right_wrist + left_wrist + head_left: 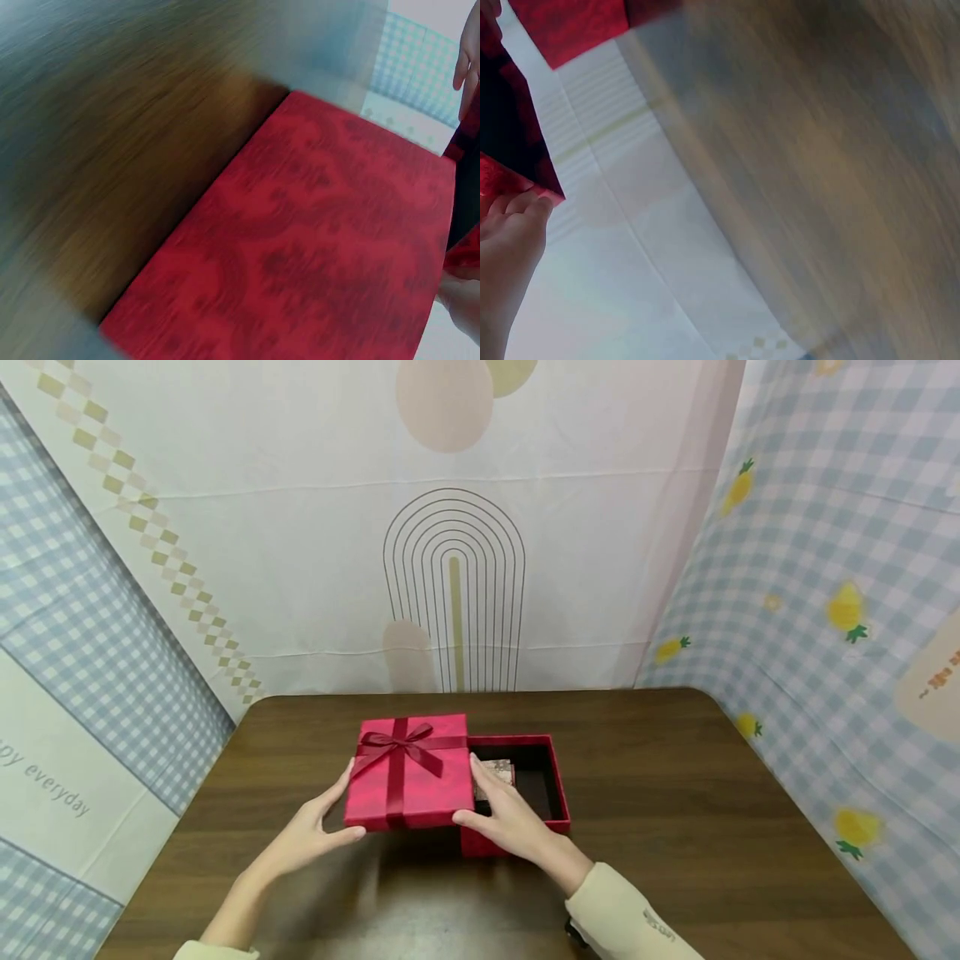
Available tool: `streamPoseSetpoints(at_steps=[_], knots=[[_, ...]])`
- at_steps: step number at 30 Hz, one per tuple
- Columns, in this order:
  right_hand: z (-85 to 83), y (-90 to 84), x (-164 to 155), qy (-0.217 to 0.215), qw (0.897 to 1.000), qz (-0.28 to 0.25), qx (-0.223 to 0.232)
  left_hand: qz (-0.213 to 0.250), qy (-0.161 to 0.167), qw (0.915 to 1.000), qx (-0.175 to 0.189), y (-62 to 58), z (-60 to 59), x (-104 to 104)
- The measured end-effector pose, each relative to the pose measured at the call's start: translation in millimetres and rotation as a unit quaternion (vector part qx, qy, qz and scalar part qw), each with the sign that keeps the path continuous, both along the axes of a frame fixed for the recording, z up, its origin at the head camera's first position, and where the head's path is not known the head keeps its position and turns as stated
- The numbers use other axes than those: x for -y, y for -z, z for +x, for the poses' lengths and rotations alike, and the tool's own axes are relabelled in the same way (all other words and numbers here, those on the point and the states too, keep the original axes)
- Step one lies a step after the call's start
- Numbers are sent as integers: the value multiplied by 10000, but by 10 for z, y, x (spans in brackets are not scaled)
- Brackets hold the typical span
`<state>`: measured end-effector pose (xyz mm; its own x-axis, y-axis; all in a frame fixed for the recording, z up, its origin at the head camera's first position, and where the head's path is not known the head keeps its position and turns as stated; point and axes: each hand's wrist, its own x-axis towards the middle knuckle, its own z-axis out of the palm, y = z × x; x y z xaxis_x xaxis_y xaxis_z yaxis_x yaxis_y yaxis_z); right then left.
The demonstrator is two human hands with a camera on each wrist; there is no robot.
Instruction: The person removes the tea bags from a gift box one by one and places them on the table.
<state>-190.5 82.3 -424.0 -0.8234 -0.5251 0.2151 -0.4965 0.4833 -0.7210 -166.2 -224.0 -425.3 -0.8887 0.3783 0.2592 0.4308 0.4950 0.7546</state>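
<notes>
Head view: red lid (pixel 410 770) with dark red ribbon bow (pixel 397 745) held above the wooden table (pixel 675 793), offset to the left of the open red box base (pixel 557 781). Covers only the base's left part; right part of the dark interior exposed, with a small patterned item (pixel 497 772) showing just right of the lid's edge.

Left hand (pixel 311 831): fingers spread along the lid's left side, thumb at the near-left corner. Grips the lid's edge.
Right hand (pixel 502 814): fingers extended along the lid's right edge, thumb at the near-right corner. Pinches the lid between thumb and fingers, over the base.

Key relation: lid sits between both hands, long axis running away from the person; base lies to the right of the lid, on the right hand's side, so nearer that hand.

Left wrist view: blurred; fingertips (pixel 525 206) pressed under a red edge.
Right wrist view: blurred; patterned red surface (pixel 315 247) fills the frame, which part cannot be told.
</notes>
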Motion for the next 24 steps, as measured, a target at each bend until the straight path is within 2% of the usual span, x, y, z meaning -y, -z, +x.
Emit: streamPoseSetpoints(at_steps=[3, 7, 15, 24], knots=[[-3, -9, 105, -5, 10000, 13, -39, 171, 56, 9998, -94, -29, 12, 98], [7, -25, 240, -16, 10000, 76, -51, 153, 62, 9998, -58, -73, 45, 229], [33, 4, 523, -104, 9992, 346, -163, 368, 427, 9979, 326, -101, 96, 519], [87, 90, 784, -75, 9974, 695, -152, 344, 393, 9974, 491, 15, 151, 715]])
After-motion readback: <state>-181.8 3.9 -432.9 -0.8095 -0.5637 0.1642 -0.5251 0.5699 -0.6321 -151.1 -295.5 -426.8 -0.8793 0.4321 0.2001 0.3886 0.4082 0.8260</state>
